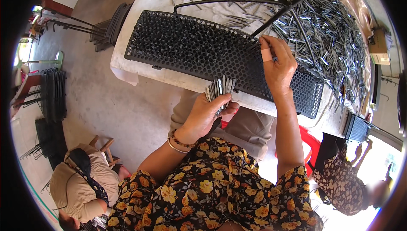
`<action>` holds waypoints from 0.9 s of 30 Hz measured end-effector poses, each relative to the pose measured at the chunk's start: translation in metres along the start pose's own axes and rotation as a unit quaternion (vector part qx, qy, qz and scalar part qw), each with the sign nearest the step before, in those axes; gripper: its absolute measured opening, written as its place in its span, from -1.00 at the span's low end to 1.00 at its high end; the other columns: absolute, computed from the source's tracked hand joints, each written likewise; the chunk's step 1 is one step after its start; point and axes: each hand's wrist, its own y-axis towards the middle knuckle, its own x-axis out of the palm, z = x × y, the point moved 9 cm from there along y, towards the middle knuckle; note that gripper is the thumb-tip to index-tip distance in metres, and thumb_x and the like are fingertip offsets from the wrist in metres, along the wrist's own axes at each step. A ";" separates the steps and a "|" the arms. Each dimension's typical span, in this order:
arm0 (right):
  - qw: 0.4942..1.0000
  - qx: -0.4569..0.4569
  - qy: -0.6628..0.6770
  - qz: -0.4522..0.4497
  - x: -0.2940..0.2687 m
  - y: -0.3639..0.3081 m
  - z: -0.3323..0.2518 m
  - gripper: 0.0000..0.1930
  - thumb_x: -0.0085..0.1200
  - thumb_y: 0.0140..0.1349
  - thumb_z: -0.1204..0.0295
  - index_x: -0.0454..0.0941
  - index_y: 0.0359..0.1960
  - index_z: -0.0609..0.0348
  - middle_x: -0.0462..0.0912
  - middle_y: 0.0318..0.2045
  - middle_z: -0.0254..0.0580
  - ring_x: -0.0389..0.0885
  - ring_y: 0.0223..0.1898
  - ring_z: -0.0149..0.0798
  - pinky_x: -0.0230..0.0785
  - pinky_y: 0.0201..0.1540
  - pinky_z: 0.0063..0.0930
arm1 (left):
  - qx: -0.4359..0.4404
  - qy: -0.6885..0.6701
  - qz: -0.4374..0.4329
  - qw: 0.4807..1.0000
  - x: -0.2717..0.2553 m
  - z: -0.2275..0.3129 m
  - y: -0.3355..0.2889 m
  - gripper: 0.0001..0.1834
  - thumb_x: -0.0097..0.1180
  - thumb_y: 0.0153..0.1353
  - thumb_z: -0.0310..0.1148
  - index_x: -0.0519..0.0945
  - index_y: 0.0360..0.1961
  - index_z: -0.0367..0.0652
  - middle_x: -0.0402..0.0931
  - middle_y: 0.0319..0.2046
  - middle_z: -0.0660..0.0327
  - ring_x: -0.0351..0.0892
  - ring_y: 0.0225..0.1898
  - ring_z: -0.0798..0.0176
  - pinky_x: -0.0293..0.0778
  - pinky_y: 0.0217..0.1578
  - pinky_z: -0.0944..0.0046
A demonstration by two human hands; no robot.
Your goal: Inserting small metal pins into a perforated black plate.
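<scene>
A long black perforated panel (306, 89) lies across the white-covered table in front of me. Its left part is thickly filled with small dark pieces standing in the holes, while holes show bare toward the right. My left hand (201, 114) is closed round a fanned bundle of thin grey metal strips (220, 88), just off the panel's near edge. Over the panel's right half, my right hand (278, 68) has its fingertips together near the far edge. Pale tape wraps one of its digits. Whatever those fingertips hold, if anything, is too small to make out.
A large heap of loose strips (335, 40) covers the table's right side. A black bent-rod frame (292, 5) rises over the panel. Stacked dark panels (54, 95) stand at left. One person (82, 180) sits lower left, another (341, 180) lower right. A red chair (311, 144) stands beside me.
</scene>
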 end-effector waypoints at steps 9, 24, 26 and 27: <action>0.994 -0.097 -0.033 -0.044 0.011 -0.008 -0.019 -0.85 0.24 -0.01 0.52 0.61 -0.35 0.18 0.62 -0.40 -0.19 0.57 -0.37 -0.13 0.42 -0.29 -0.35 | 0.027 -0.014 0.003 1.000 0.008 0.006 -0.002 -0.86 0.05 0.26 -0.42 0.53 -0.26 -0.29 0.55 -0.40 0.18 0.55 -0.37 0.35 0.52 -0.33 0.38; 0.991 -0.004 0.031 -0.130 0.012 -0.007 -0.026 -0.83 0.23 0.02 0.49 0.62 -0.32 0.25 0.61 -0.43 -0.21 0.54 -0.50 -0.26 0.38 -0.40 -0.49 | 0.023 -0.024 -0.034 0.999 0.006 0.000 -0.001 -0.87 0.09 0.23 -0.44 0.56 -0.20 -0.15 0.58 -0.30 0.26 0.57 -0.25 0.37 0.52 -0.18 0.29; 0.976 0.109 0.089 -0.167 0.011 -0.017 -0.022 -0.81 0.23 0.04 0.48 0.62 -0.30 0.28 0.62 -0.45 -0.20 0.51 -0.56 -0.34 0.37 -0.45 -0.54 | 0.029 -0.029 -0.036 0.999 0.008 0.002 -0.001 -0.86 0.09 0.23 -0.44 0.56 -0.19 -0.15 0.58 -0.30 0.26 0.57 -0.24 0.36 0.52 -0.17 0.28; 0.948 0.170 0.141 -0.231 0.020 -0.029 -0.019 -0.80 0.21 0.07 0.47 0.61 -0.28 0.30 0.63 -0.47 -0.20 0.48 -0.57 -0.43 0.35 -0.48 -0.58 | 0.041 -0.030 -0.038 0.998 0.010 0.004 -0.001 -0.86 0.08 0.23 -0.44 0.55 -0.18 -0.15 0.58 -0.29 0.25 0.57 -0.22 0.35 0.52 -0.16 0.28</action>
